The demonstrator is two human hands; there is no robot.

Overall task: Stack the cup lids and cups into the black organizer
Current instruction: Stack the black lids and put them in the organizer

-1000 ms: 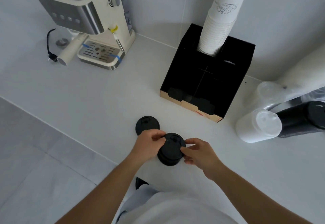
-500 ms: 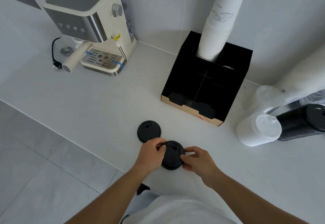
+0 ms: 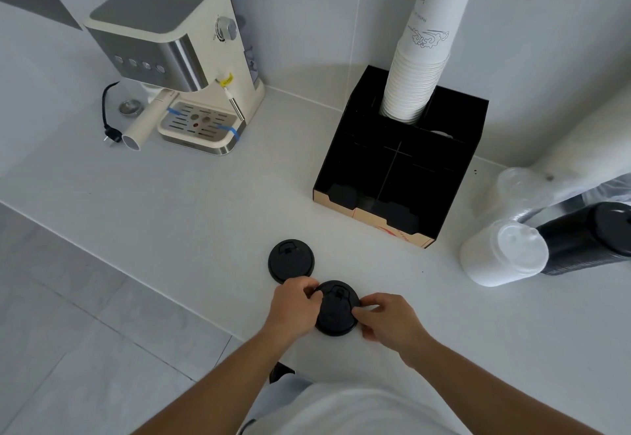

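A short stack of black lids [image 3: 336,311] is held at the near edge of the white bench [image 3: 191,216], pinched from both sides: the left hand [image 3: 295,305] grips its left rim and the right hand [image 3: 387,320] its right rim, the fingers of each clenched on the lids. Just to the far left of it, a single black lid [image 3: 291,260] lies flat on the bench, close by the left hand. Farther back and to the right stands the black organizer [image 3: 401,165], with a tall stack of white paper cups [image 3: 423,59] set upright in its far compartment. At the right, a sleeve of white lids [image 3: 502,253] and a sleeve of black lids [image 3: 587,236] lie on their sides. A cream espresso machine [image 3: 177,55] is seen at the far left.
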